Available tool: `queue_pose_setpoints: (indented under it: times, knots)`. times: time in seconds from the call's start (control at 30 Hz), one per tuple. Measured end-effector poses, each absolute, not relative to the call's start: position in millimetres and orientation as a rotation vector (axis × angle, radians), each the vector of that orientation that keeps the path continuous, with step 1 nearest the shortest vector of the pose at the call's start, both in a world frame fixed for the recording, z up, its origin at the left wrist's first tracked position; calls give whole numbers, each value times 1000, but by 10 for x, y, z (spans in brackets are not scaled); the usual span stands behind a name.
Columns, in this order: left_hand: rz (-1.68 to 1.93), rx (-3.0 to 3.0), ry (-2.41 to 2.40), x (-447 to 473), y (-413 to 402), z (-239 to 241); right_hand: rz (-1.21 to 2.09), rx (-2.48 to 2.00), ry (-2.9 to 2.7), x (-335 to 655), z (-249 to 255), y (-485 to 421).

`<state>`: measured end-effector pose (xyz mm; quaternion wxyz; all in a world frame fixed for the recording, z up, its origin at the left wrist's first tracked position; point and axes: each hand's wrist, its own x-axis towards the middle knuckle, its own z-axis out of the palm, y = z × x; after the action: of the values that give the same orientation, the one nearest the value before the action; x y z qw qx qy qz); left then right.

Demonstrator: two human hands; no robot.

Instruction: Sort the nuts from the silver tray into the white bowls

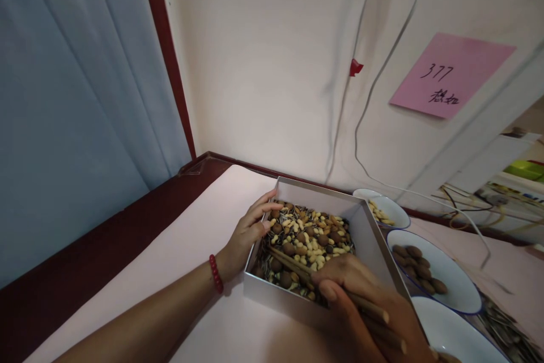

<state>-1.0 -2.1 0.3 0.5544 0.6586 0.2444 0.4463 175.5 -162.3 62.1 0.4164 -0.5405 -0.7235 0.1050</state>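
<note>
A white open box [283, 299] stands on the table, holding mixed peanuts in shells [313, 245], round brown nuts [289, 249] and striped seeds. My left hand [249, 233], with a red bead bracelet at the wrist, grips the box's left wall, its fingers hooked over the rim. A pair of wooden chopsticks [293, 264] is held in my right hand [365, 295] over the near right part of the box. Their tips reach into the mix near the left wall, where I cannot tell whether they pinch anything. My right hand hides the near right corner.
Right of the box stand blue-rimmed white bowls: one with peanuts [397, 210], one with oval brown nuts [461, 289], and a nearer one [446, 323] partly hidden. Striped seeds [505, 323] lie at far right. A white cable [369, 97] hangs down the wall behind.
</note>
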Motion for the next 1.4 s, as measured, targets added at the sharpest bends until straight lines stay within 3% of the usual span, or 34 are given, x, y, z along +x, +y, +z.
queue_pose_setpoints:
  times: [1.4]
  knots:
    - [1053, 1563, 588, -11, -28, 13, 279, -1361, -1784, 1757, 676, -1652]
